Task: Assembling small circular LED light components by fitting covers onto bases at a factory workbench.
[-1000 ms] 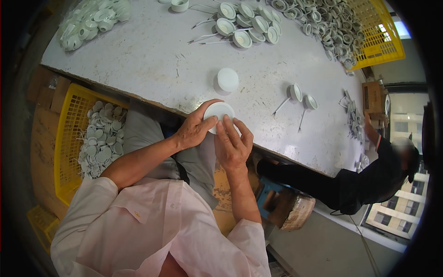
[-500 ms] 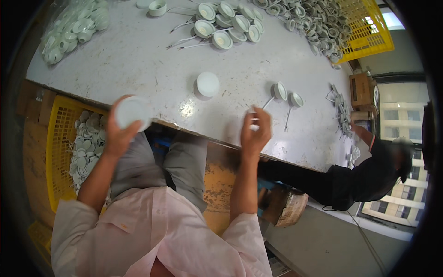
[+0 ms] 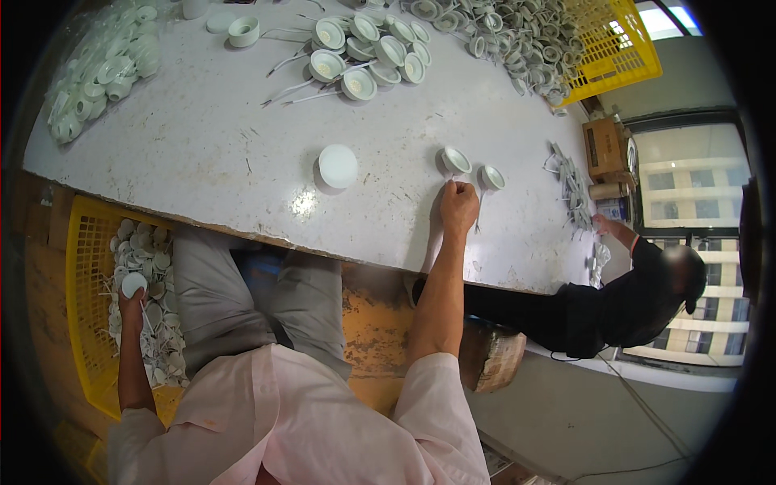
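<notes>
My left hand (image 3: 132, 304) is lowered over the yellow basket on the left, closed on a white round lamp piece (image 3: 133, 284); a thin lead hangs beside it. On the table, my right hand (image 3: 459, 208) is pinched at the lead of a small white round lamp (image 3: 457, 160), which lies just beyond the fingertips. A second wired lamp (image 3: 491, 178) rests to the right of it, its lead running down past my hand. Left of my right hand, a white round cover (image 3: 338, 166) sits on the table by itself.
The yellow basket (image 3: 78, 275) holds many white lamp pieces. Wired lamps (image 3: 358, 83) lie grouped at the far middle. Bagged white rings (image 3: 97, 81) stand far left, loose grey-white rings (image 3: 525, 44) far right. A co-worker in black (image 3: 638, 303) reaches onto the table's right end.
My left hand has moved from the table's front edge down to the basket with its round piece. My right hand has reached forward to the lamp's lead. The whole view has shifted slightly.
</notes>
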Demonstrator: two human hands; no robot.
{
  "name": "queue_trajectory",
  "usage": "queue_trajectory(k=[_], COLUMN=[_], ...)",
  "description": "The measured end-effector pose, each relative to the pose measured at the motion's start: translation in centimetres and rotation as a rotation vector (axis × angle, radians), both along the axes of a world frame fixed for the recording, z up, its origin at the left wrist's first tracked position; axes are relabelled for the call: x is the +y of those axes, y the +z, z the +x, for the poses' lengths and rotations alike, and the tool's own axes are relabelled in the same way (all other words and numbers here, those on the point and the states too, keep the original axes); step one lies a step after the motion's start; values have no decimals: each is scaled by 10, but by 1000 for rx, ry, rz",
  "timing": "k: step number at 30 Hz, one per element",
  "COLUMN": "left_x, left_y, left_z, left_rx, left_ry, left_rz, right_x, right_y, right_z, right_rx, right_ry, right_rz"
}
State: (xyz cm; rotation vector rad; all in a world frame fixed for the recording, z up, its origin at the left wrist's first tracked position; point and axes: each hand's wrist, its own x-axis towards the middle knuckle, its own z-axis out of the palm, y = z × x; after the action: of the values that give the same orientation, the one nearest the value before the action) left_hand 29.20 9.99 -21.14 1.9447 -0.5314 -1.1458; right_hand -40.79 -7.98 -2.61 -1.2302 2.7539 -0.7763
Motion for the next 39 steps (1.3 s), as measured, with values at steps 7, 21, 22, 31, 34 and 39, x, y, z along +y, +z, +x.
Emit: queue_trajectory(k=[7,21,22,31,34,39], left_x=[25,-5,-23,-111,-115,-108], left_y=[-41,-33,25,228,225,210], left_z=[21,-7,-62,-304,-317,-294], left_rx=[-49,-168,-66,573,578,125], left_ry=[37,-92,-172,-881,-745,-681], left_rz=[190,-214,-275,-588,-710,-731], right_x=[28,73,74,98,108,86], right_y=[-3,16,16,10,20,30], right_z=[20,112,118,200,227,221], right_rx=[-375,-886,-877,-897,-1096,-1101], right_ry=[69,282,277,414,647,698], right_rz=[-349,-607,-609,-338,-323,-184])
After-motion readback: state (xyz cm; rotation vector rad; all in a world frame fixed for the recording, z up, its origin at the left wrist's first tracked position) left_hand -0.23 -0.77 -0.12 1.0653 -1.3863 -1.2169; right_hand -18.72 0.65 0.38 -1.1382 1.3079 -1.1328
